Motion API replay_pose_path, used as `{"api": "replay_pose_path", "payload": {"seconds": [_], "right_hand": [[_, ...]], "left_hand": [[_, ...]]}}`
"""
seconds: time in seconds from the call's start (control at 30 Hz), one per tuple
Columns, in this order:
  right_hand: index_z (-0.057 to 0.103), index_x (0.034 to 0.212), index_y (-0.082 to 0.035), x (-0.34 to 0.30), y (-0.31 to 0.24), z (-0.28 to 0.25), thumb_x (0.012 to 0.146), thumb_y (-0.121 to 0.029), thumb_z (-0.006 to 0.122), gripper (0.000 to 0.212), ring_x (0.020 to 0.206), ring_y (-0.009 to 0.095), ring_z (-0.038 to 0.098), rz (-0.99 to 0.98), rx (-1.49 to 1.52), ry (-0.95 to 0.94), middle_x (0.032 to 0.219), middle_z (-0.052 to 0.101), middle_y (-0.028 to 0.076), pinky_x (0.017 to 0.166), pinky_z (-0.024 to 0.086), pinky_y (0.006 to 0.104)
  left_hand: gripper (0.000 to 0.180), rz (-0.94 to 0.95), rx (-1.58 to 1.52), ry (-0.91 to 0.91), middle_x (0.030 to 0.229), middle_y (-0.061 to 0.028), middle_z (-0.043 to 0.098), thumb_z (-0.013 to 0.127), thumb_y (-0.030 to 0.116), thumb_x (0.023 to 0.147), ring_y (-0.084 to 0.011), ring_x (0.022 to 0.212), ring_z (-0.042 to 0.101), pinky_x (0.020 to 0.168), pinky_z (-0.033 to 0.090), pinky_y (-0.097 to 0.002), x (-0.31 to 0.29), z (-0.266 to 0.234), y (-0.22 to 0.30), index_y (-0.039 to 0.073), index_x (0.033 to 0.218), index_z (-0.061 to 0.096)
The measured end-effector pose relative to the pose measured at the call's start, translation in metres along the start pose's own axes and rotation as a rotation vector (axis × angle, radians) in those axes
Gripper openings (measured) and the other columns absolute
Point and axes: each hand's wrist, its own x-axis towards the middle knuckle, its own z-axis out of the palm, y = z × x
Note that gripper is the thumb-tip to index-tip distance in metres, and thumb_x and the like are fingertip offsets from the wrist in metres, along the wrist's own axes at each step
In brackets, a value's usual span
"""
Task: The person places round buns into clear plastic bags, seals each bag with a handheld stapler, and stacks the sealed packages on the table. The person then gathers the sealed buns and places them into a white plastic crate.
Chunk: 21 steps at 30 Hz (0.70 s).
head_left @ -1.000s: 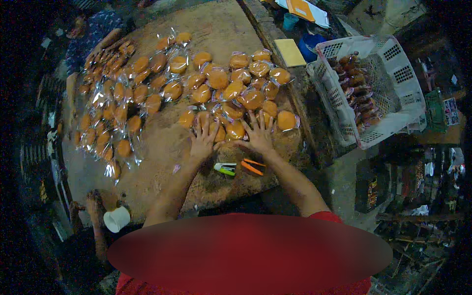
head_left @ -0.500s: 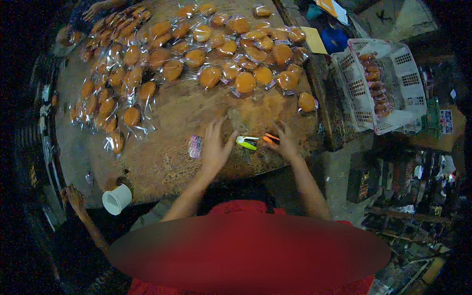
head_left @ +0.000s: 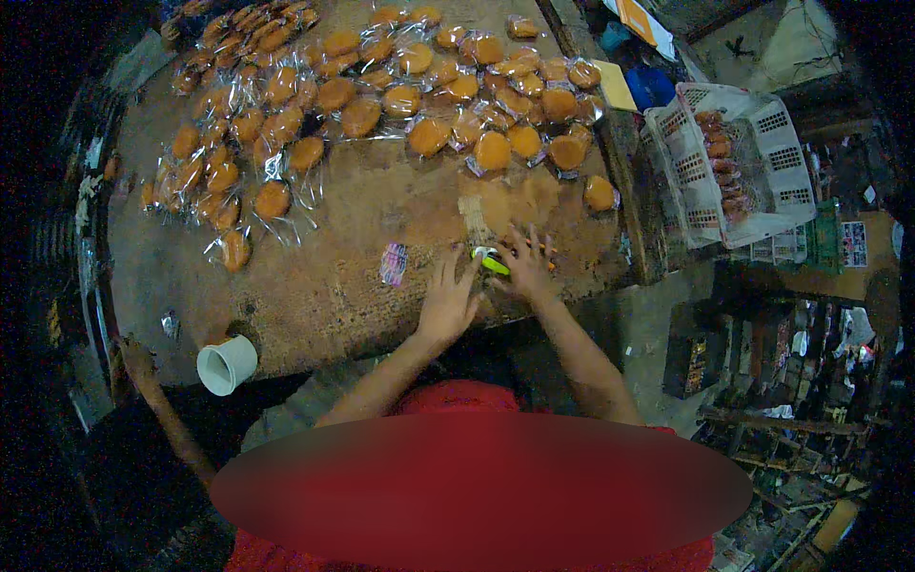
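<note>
On the wooden table in front of me lies a small green-and-white stapler (head_left: 493, 262). My right hand (head_left: 527, 275) is over its right side, fingers spread, the thumb side against it. Between and beyond those fingers show parts of an orange tool (head_left: 546, 251), mostly covered; its kind is hard to make out. My left hand (head_left: 448, 303) is just left of the stapler, fingers stretched out, with nothing visible in it. A small stack of pink-and-purple printed labels (head_left: 393, 264) lies farther left on the wood.
Many round orange-brown buns in clear wrappers (head_left: 360, 116) cover the table's far half. A white cup (head_left: 227, 365) lies tipped near the front left edge, close to another person's hand (head_left: 139, 358). At right stands a white plastic crate (head_left: 688, 172) holding wrapped buns.
My left hand has moved right, away from the labels and closer to the stapler. My right hand has shifted left, from the orange tool onto the stapler's side, its fingers spreading.
</note>
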Motion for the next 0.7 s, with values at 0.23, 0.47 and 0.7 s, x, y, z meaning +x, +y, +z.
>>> {"api": "replay_pose_path", "payload": {"seconds": [0.23,0.47,0.7], "right_hand": [[0.053,0.132,-0.002,0.011,-0.008,-0.061,0.091,-0.04,0.067,0.058,0.118,0.041,0.057,0.1,0.5,-0.551,0.123,0.063,0.022,0.106,0.039,0.0534],[0.05,0.119,-0.002,-0.053,-0.005,-0.139,0.106,-0.037,0.049,0.037,0.098,0.039,0.065,0.205,1.358,-0.253,0.102,0.065,0.022,0.084,0.049,0.0474],[0.054,0.123,-0.001,-0.098,0.0,-0.156,0.102,-0.02,0.061,0.03,0.097,0.022,0.062,0.411,1.414,0.023,0.113,0.064,0.015,0.086,0.051,0.0384]], "left_hand": [[0.079,0.17,0.18,-0.06,0.156,-0.021,0.034,0.075,0.024,0.084,-0.0429,0.135,0.042,0.104,0.043,-0.053,0.018,-0.007,0.021,0.014,0.154,0.038],[0.045,-0.002,-0.17,-0.083,0.105,-0.0231,0.064,0.071,0.026,0.091,-0.0431,0.093,0.062,0.08,0.051,-0.0492,0.013,-0.026,0.079,0.004,0.127,0.057],[0.055,-0.371,-0.654,0.492,0.094,-0.0103,0.064,0.04,0.052,0.107,-0.0274,0.084,0.065,0.07,0.052,-0.0403,0.091,-0.007,0.148,-0.001,0.111,0.057]]}}
